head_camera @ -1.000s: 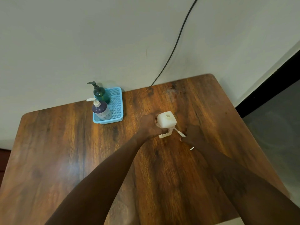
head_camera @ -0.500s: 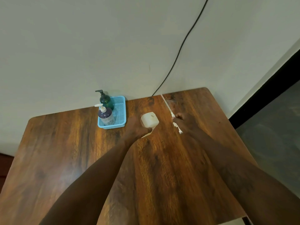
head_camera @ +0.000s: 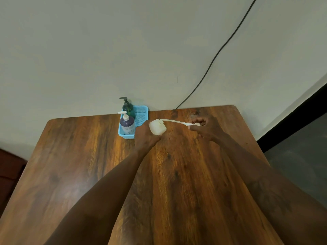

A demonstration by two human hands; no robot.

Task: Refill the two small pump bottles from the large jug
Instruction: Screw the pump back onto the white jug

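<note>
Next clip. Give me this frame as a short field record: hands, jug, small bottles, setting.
left hand: grips the white jug by its side
right hand: pinches the pump head, its dip tube reaching to the jug's mouth
small bottles: green pump bottle and purple pump bottle, pumps on, standing in the blue basket
setting: wooden table
task state: no pouring yet

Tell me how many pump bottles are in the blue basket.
2: the green bottle stands at the back of the blue basket; the purple bottle stands just in front of it. None seems hidden.
</note>
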